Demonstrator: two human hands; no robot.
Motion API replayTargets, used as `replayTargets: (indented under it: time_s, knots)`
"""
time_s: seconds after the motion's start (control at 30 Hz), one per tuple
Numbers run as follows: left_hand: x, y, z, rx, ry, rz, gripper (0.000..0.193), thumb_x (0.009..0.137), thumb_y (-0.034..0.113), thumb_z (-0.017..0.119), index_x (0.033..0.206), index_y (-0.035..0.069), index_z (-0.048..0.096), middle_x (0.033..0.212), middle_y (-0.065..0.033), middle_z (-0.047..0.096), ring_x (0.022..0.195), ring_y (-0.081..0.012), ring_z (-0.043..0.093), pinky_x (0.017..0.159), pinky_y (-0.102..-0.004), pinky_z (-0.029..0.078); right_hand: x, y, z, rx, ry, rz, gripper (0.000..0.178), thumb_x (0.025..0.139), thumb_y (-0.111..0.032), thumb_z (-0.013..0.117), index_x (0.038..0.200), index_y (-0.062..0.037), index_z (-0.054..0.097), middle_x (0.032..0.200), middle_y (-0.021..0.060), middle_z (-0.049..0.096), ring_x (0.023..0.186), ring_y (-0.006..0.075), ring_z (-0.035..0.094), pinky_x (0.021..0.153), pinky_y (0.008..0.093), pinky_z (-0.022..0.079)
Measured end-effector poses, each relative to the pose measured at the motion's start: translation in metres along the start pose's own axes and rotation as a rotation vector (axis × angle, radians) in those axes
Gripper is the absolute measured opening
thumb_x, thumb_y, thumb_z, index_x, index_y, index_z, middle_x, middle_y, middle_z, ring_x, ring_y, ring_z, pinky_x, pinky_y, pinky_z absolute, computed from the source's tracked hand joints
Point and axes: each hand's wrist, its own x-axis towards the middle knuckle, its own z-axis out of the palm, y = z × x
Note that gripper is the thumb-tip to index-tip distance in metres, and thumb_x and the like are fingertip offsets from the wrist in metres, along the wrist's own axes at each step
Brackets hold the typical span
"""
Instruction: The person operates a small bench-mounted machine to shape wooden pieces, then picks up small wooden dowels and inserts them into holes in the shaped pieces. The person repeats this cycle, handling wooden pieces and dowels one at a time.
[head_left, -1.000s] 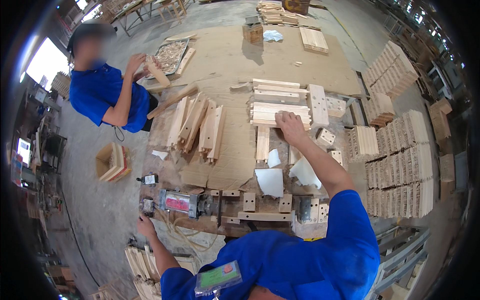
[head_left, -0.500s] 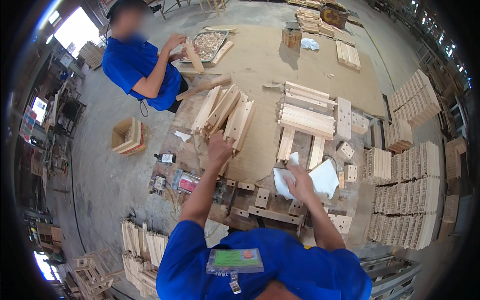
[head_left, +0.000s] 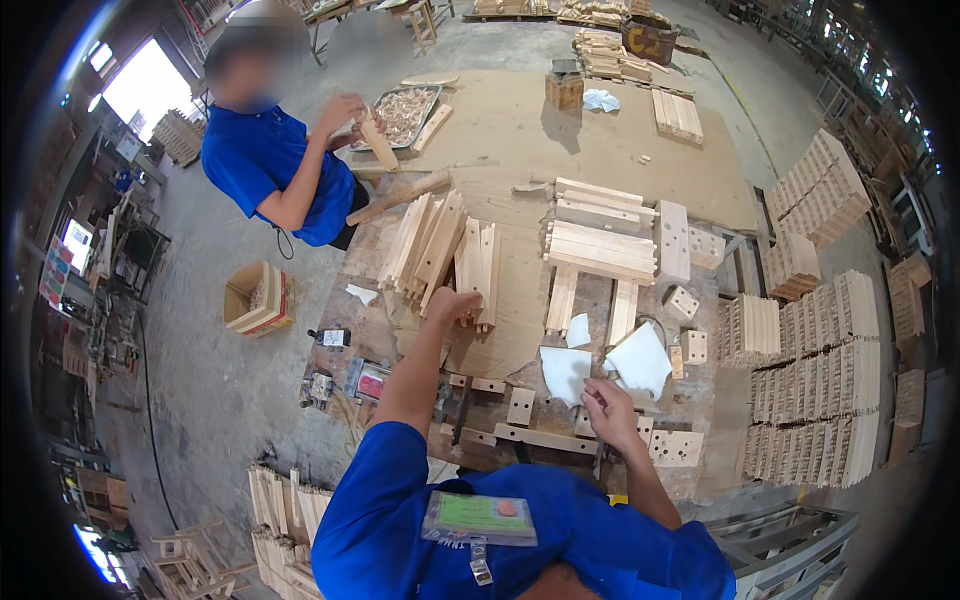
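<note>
My left hand (head_left: 455, 306) is closed round the near end of a light wooden slat (head_left: 487, 275) on the right side of a loose pile. More slats (head_left: 425, 240) in that pile lie close together to the left, drilled with small holes. My right hand (head_left: 610, 410) has its fingers curled together at the lower right corner of a white sheet (head_left: 566, 372). Whether anything is pinched there is too small to see. Beside it lie a larger white piece (head_left: 640, 358) and a small white scrap (head_left: 578, 331).
Beyond my right hand, slats (head_left: 602, 248) lie stacked across two others. Drilled blocks (head_left: 673, 240) stand to their right, and a drilled wooden bar (head_left: 548, 438) lies along the near edge. Tall slat stacks (head_left: 810, 380) rise at right. Across the table a co-worker (head_left: 275, 160) handles a wooden piece.
My left hand has shifted right, and the right-hand slats now lie apart from the rest of the pile. My right hand has drawn back toward me off the white sheet, its fingers curling.
</note>
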Motion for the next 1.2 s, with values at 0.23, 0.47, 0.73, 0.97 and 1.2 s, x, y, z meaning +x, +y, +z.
replayTargets:
  time_s: [0.23, 0.47, 0.73, 0.97, 1.2]
  knots:
    - [-0.011, -0.009, -0.022, 0.043, 0.054, 0.058, 0.037, 0.072, 0.034, 0.08, 0.074, -0.003, 0.074, 0.071, -0.0124, 0.072, 0.059, -0.0217, 0.069, 0.055, -0.0376, 0.05, 0.02, -0.033, 0.022, 0.089, -0.08, -0.066, 0.028, 0.096, -0.011, 0.072, 0.121, -0.0004, 0.071, 0.097, 0.0168, 0.07, 0.087, 0.0297, 0.07, 0.078, 0.0378, 0.057]
    - [-0.019, -0.004, 0.008, 0.381, 0.132, -0.032, 0.064, 0.074, 0.043, 0.078, 0.119, -0.002, 0.074, 0.121, -0.0268, 0.074, 0.115, -0.0371, 0.072, 0.098, -0.0438, 0.058, 0.003, -0.033, 0.024, 0.021, -0.162, -0.12, 0.028, 0.097, -0.014, 0.072, 0.121, 0.0004, 0.071, 0.096, 0.0126, 0.071, 0.085, 0.0216, 0.069, 0.076, 0.0325, 0.056]
    - [-0.048, 0.011, -0.01, 0.518, 0.254, -0.131, 0.074, 0.072, 0.037, 0.082, 0.13, -0.005, 0.066, 0.129, -0.0253, 0.071, 0.121, -0.0352, 0.071, 0.102, -0.0442, 0.057, -0.019, -0.006, 0.014, 0.102, -0.18, -0.003, 0.027, 0.098, -0.009, 0.069, 0.121, 0.0043, 0.07, 0.097, 0.0073, 0.07, 0.086, 0.0132, 0.066, 0.079, 0.0282, 0.054]
    - [-0.047, 0.002, -0.04, 0.534, -0.163, -0.108, 0.036, 0.08, 0.031, 0.071, 0.103, 0.003, 0.075, 0.089, -0.0199, 0.074, 0.074, -0.0319, 0.074, 0.067, -0.0441, 0.06, -0.024, 0.008, 0.011, 0.203, -0.125, 0.071, 0.026, 0.1, -0.008, 0.069, 0.122, 0.0048, 0.069, 0.096, 0.0033, 0.067, 0.082, 0.0112, 0.063, 0.076, 0.0264, 0.053]
    - [-0.087, -0.027, -0.021, -0.411, -0.407, -0.035, 0.018, 0.084, 0.022, 0.064, 0.077, 0.006, 0.061, 0.069, -0.0094, 0.064, 0.055, -0.0209, 0.06, 0.049, -0.0364, 0.047, 0.007, -0.005, 0.029, 0.393, -0.268, 0.135, 0.028, 0.103, -0.013, 0.068, 0.127, 0.0011, 0.067, 0.097, 0.0031, 0.066, 0.084, 0.0102, 0.062, 0.071, 0.0253, 0.052]
